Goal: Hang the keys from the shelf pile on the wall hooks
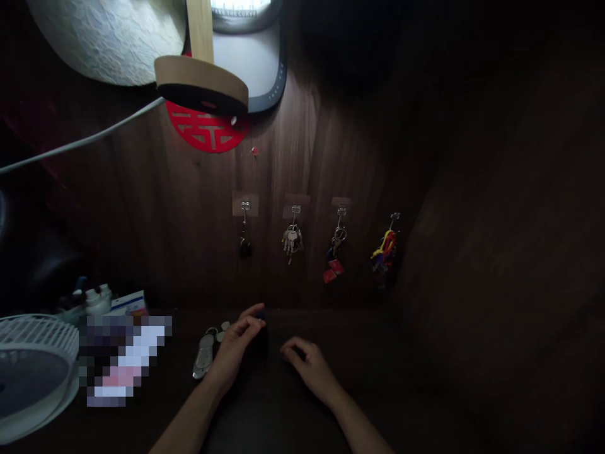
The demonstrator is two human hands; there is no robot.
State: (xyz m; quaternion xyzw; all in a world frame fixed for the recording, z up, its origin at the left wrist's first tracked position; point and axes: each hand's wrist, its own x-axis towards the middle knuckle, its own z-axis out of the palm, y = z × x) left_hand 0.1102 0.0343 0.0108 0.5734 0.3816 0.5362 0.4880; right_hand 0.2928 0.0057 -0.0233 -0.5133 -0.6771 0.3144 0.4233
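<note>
My left hand [236, 340] is over the dark tabletop, thumb and forefinger pinched together while another finger stretches out beyond them. A tiny bright spot and something dark show at its fingertips, too dim to name. To the right, my right hand [305, 362] has its fingers curled, thumb against forefinger; whatever may be between them is hidden. Just left of my left hand lies a silver bottle-opener-shaped key holder [204, 356] with a ring, and small round discs [223, 330] beside it.
Along the wooden panel hang several hooks: a black fob [244, 249], a key bunch [293, 238], keys with red tags [333, 270] and coloured cords [385, 247]. A white fan [57, 384], small bottles [97, 302] and a box [130, 304] stand left. A lamp [201, 79] hangs above.
</note>
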